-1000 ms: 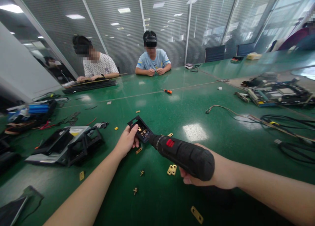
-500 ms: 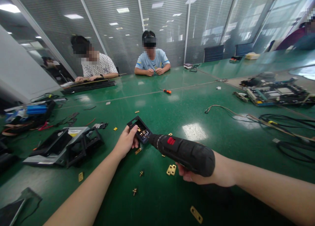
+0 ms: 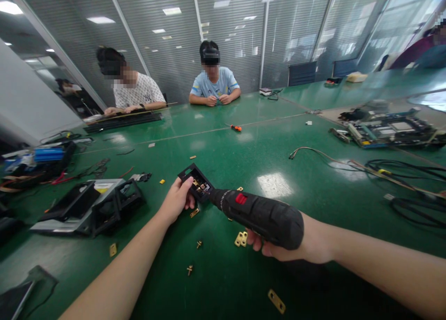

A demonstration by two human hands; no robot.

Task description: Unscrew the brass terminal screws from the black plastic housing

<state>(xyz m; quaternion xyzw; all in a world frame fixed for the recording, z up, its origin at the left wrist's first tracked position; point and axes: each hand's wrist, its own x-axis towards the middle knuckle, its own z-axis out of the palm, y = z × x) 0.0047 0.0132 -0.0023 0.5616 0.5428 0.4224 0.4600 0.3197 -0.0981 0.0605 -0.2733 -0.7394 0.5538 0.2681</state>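
Note:
My left hand (image 3: 178,198) grips the near left side of a small black housing (image 3: 193,171), thumb over its rim. Brass-coloured metal pieces sit inside the housing. In my right hand (image 3: 266,248) is a black cordless drill (image 3: 261,215) with a red switch, pointing left. Its chuck end meets the right side of the housing; the bit's tip is too small to make out. Around them on the table lie a brass plate (image 3: 194,212) by my left fingers, brass plates (image 3: 241,238) below the drill, another brass plate (image 3: 276,302) nearer me, and small screws (image 3: 199,244).
Black frames (image 3: 114,208) and a grey metal panel lie on the left. An orange screwdriver (image 3: 236,128) rests farther off on the green table (image 3: 216,146). Circuit boards (image 3: 393,127) and coiled cables (image 3: 411,171) lie on the right. Two people sit across the table.
The whole view has shifted very slightly. Both hands keep their holds, and the drill stays against the housing.

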